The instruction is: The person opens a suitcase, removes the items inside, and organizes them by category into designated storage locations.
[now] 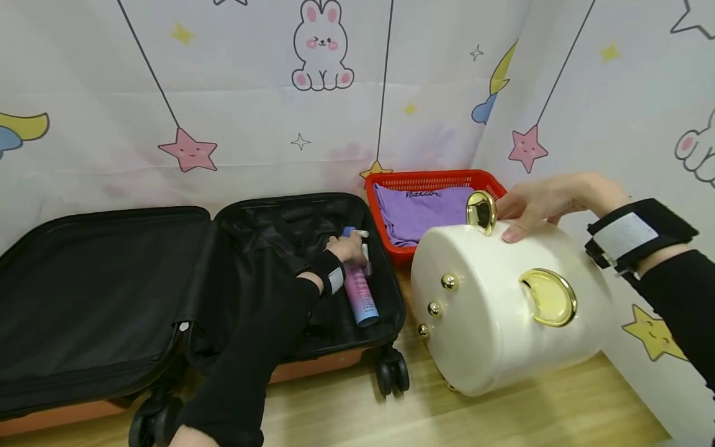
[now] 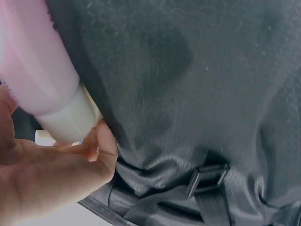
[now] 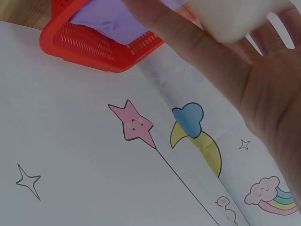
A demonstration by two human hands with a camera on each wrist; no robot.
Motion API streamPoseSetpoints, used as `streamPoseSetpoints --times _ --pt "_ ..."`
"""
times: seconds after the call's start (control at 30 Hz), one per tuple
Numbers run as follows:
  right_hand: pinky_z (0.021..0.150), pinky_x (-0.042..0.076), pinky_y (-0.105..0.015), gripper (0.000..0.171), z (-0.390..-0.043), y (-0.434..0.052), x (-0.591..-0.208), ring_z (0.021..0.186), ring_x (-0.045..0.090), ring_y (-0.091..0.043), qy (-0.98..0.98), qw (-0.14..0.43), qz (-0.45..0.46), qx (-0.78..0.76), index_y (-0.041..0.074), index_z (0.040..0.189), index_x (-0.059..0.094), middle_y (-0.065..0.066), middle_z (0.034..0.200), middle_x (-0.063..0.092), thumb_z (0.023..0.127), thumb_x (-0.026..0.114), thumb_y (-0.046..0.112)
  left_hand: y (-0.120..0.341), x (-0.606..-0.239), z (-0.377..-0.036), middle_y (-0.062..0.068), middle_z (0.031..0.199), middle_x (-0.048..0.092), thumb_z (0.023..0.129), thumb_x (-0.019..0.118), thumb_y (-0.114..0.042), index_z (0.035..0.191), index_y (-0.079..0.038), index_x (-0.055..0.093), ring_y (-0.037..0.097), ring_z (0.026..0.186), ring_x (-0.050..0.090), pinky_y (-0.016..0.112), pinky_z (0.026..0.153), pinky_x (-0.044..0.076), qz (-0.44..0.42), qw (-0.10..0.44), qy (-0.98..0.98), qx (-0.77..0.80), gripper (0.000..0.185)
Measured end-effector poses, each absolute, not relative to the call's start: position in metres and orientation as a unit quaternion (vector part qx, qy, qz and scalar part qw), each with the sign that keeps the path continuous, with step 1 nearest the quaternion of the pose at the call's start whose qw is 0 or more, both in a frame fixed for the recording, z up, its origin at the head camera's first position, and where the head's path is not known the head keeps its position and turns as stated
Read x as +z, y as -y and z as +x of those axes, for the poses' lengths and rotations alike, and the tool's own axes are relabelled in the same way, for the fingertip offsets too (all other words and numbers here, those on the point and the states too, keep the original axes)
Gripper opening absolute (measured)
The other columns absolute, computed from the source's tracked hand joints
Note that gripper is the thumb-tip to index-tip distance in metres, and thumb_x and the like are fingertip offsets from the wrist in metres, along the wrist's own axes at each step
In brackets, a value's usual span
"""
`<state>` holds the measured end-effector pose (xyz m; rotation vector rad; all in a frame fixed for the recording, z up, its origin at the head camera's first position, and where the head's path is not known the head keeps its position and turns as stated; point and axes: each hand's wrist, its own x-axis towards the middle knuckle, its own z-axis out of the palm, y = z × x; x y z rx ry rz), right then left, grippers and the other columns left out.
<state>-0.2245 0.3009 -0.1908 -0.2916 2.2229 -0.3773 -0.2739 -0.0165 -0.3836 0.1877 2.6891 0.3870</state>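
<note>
My left hand (image 1: 347,248) is inside the open black-lined suitcase (image 1: 268,205), its fingers curled at the upper end of a pink and blue bottle (image 1: 362,298). In the left wrist view, the curled fingers (image 2: 107,143) meet the whitish cap of a pink bottle (image 2: 35,56). A small white-ended item (image 1: 362,233) pokes out beside the hand; the rest of it is hidden. My right hand (image 1: 539,202) rests on top of a cream rounded case (image 1: 519,310) with gold handles and knobs. Its thumb lies on the top surface, and some fingers are hidden behind the case.
A red basket (image 1: 402,256) with folded purple cloth (image 1: 427,211) stands between suitcase and case. The suitcase's other half (image 1: 100,298) lies open at left, with black wheels (image 1: 393,371) in front. A patterned white curtain (image 1: 251,112) hangs behind and to the right.
</note>
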Motion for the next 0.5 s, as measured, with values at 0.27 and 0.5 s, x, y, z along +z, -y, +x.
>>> streamPoseSetpoints --times 0.27,0.5 --pt "0.093 0.056 -0.056 0.07 -0.225 -0.302 -0.194 0.117 0.062 -0.026 -0.887 0.418 -0.118 -0.156 0.01 0.147 0.046 -0.022 0.154 0.045 0.091 0.072 0.043 0.023 -0.388 -0.278 0.027 0.133 0.054 0.093 0.059 -0.012 0.122 -0.001 0.063 0.042 0.118 0.058 0.053 0.099 0.048 0.098 0.148 -0.971 0.16 0.031" --pt "0.093 0.056 -0.056 0.071 -0.225 -0.305 -0.195 0.118 0.061 -0.027 -0.886 0.418 -0.118 -0.161 0.007 0.147 0.046 -0.025 0.154 0.043 0.091 0.072 0.042 0.034 -0.383 -0.277 0.027 0.116 0.064 0.102 0.05 -0.012 0.123 0.003 0.045 0.044 0.106 0.065 0.051 0.085 0.055 0.132 0.055 -0.967 0.211 0.026"
